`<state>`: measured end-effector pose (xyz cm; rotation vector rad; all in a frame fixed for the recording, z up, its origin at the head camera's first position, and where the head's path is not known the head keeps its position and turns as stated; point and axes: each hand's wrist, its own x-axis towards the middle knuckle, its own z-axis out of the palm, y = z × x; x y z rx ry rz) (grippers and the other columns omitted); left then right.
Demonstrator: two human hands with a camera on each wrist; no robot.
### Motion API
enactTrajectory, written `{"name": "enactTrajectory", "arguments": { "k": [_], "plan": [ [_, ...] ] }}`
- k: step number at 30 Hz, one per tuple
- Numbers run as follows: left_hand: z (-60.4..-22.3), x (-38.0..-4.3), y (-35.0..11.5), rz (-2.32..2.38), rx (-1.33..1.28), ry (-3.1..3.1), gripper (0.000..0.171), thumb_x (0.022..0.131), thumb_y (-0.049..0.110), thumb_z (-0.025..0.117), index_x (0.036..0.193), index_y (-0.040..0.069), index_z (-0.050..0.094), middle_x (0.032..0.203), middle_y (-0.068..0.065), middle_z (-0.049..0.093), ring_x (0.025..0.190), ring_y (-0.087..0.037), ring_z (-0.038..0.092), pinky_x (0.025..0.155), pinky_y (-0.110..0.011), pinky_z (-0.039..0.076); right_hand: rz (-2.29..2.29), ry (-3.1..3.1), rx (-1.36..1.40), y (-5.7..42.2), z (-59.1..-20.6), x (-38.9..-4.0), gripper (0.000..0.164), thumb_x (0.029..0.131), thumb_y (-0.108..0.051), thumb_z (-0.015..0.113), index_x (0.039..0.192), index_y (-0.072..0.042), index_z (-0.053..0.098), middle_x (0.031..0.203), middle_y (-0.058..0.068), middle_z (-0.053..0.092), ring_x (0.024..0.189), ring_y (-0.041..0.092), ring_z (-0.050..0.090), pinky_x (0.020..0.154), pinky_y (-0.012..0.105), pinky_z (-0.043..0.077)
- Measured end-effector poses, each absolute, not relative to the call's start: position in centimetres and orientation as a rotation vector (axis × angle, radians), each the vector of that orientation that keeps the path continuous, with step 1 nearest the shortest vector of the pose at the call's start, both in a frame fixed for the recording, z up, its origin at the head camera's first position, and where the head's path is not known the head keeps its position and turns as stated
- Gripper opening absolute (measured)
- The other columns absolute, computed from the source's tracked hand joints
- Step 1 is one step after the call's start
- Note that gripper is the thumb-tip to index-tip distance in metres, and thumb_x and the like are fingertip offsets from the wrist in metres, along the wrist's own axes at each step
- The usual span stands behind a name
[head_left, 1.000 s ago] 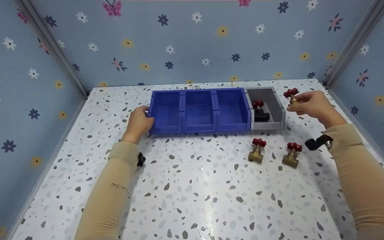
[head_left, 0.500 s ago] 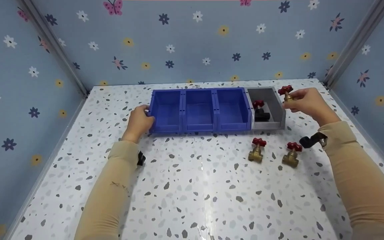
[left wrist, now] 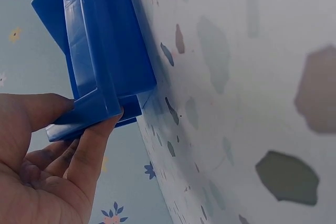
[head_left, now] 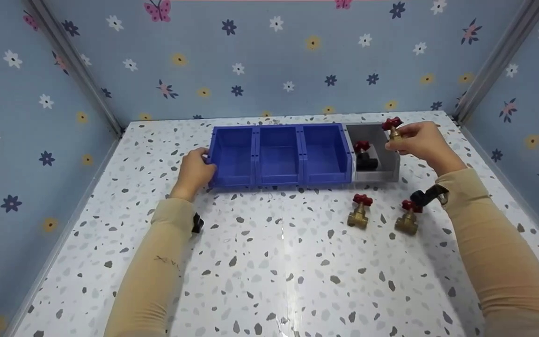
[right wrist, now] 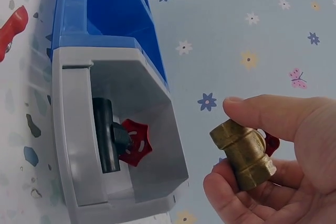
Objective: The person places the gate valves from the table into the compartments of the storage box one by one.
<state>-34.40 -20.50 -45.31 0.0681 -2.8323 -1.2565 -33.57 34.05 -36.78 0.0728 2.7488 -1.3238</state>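
Note:
My right hand (head_left: 421,142) pinches a brass gate valve (right wrist: 244,153) with a red handwheel (head_left: 392,123), held up over the right edge of the grey bin (head_left: 376,176). Inside that bin lies a black valve (right wrist: 107,135) that also has a red wheel. At the other end of the row, my left hand (head_left: 193,172) grips the side wall of the leftmost blue bin (left wrist: 89,108), thumb on one face and fingers on the other. Two more brass valves, one nearer the middle (head_left: 358,217) and one to its right (head_left: 407,222), rest on the table in front of the grey bin.
Two further blue bins, the second (head_left: 279,179) and third (head_left: 327,178), stand between the gripped bin and the grey one, side by side. Flower-patterned panels (head_left: 269,61) enclose the speckled table (head_left: 251,262) at the back and both sides.
My right hand has moved left with the brass gate valve, from beside the grey bin to over its right edge. The left hand stays on the blue bin.

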Motion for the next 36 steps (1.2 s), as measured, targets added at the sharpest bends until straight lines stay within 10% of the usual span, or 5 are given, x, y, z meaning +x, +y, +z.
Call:
{"name": "enactTrajectory", "arguments": {
  "k": [20, 28, 36],
  "plan": [
    [-45.2, -34.5, -20.4, -1.24, 0.096, -2.843, 0.054, 0.099, 0.006, 0.057, 0.151, -0.008, 0.054, 0.135, -0.031, 0.069, 0.127, -0.042, 0.067, 0.112, -0.055, 0.055, -1.438, 2.711, 0.135, 31.1, -36.9, -34.4, 0.069, 0.094, -0.021, 0.086, 0.149, 0.009, 0.057, 0.126, 0.014, 0.065, 0.088, 0.0, 0.066, 0.075, 0.012, 0.059],
    [-45.2, -34.5, -20.3, -1.212, 0.105, -2.86, 0.055, 0.099, 0.006, 0.056, 0.152, -0.008, 0.054, 0.136, -0.03, 0.068, 0.127, -0.042, 0.067, 0.112, -0.056, 0.054, -1.408, 2.705, 0.213, 29.6, -36.8, -34.5, 0.068, 0.094, -0.024, 0.085, 0.15, 0.003, 0.058, 0.131, 0.013, 0.066, 0.105, 0.014, 0.064, 0.099, 0.031, 0.056],
    [-45.1, -34.5, -20.3, -1.219, 0.105, -2.853, 0.053, 0.097, 0.005, 0.057, 0.148, -0.008, 0.057, 0.132, -0.03, 0.07, 0.121, -0.041, 0.068, 0.109, -0.055, 0.056, -1.498, 2.695, 0.141, 28.4, -37.1, -34.8, 0.061, 0.093, -0.016, 0.085, 0.144, 0.007, 0.062, 0.12, 0.014, 0.069, 0.085, 0.003, 0.069, 0.076, 0.016, 0.061]
  ]
}}
